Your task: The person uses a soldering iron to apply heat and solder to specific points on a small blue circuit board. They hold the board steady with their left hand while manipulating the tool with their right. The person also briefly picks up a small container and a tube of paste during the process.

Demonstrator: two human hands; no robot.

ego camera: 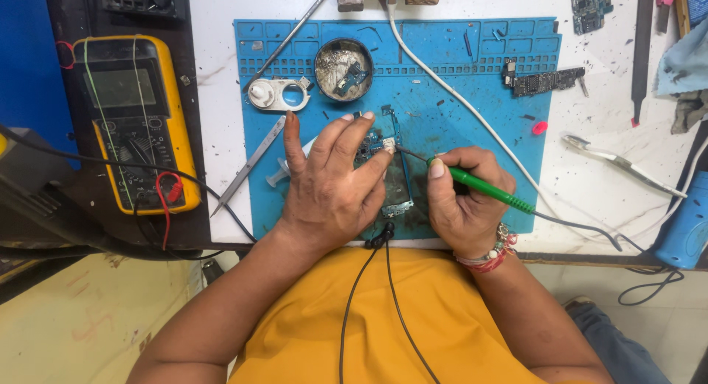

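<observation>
The right hand (463, 200) gripped a green-handled soldering iron (483, 186) pen-style, fingers clenched round the handle, tip pointing toward 10 o'clock and meeting the circuit board (385, 170) near its upper edge. The left hand (332, 185) lay spread and flat over the board's left part, pressing it down, fingers extended toward 12 o'clock, closed on nothing. The board sat on the blue work mat (472, 52), near the mat's lower centre. At 12 o'clock from the board stood a round metal tin (344, 68) holding small parts; at 11 o'clock, a white plastic frame (278, 94). Metal tweezers (249, 165) lay at 9 o'clock of the left hand. A yellow multimeter (136, 122) rested well apart at 9 o'clock.
</observation>
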